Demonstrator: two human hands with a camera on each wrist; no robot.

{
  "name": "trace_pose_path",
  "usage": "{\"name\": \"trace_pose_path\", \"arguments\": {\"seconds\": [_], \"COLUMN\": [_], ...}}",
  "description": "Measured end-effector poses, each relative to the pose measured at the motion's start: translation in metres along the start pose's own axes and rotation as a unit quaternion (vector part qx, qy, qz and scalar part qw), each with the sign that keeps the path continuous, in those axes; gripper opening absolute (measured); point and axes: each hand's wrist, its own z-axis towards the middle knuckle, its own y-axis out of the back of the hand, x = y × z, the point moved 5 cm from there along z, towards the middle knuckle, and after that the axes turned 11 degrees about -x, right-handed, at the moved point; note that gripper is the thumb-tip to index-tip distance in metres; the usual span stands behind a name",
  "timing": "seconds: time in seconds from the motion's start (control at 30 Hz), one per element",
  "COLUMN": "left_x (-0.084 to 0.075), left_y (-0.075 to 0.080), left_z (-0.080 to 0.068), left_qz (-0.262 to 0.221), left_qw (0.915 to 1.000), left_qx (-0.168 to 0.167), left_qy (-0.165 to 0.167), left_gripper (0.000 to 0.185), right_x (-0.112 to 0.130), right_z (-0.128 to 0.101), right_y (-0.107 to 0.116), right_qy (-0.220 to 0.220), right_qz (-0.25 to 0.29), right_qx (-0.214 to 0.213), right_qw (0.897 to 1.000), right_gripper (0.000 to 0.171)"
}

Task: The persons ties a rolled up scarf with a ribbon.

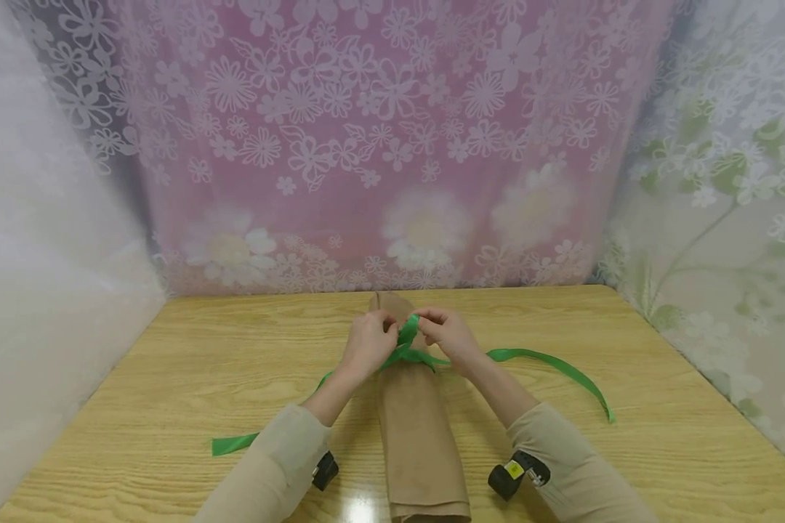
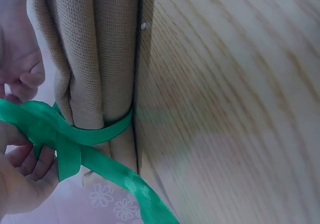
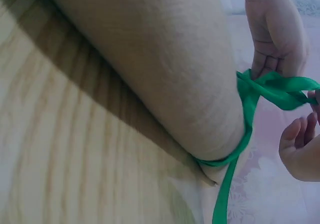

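Tbl [image 1: 549, 312] w/ brn cloth [image 1: 421, 436], grn rbn [image 1: 408, 353].

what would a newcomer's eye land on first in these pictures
Probably the bright green ribbon, tied around the brown cloth roll, its loose ends trailing across the wooden table on both sides. Next come the left hand and right hand, fingering it above the roll. Behind, a pink flowered curtain fills the background.
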Motion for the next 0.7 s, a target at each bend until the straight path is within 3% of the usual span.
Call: {"name": "trace_pose_path", "arguments": {"seconds": [0.27, 0.47, 0.7], "left_x": [0.002, 0.004, 0.007], "left_y": [0.001, 0.003, 0.011], "left_z": [0.001, 0.001, -0.002], "left_qz": [0.024, 0.031, 0.051], "left_qw": [0.9997, 0.9993, 0.9976], "left_qx": [-0.001, 0.011, 0.022], "left_qy": [-0.010, -0.015, -0.040], "left_gripper": [0.013, 0.015, 0.021], "right_x": [0.004, 0.003, 0.012], "right_z": [0.001, 0.002, 0.001], "right_y": [0.005, 0.011, 0.022], "right_qy": [0.003, -0.023, -0.007], "right_qz": [0.001, 0.028, -0.061], "right_qx": [0.028, 0.051, 0.047], "right_qw": [1.000, 0.998, 0.997], "right_gripper": [0.032, 0.024, 0.032]}}
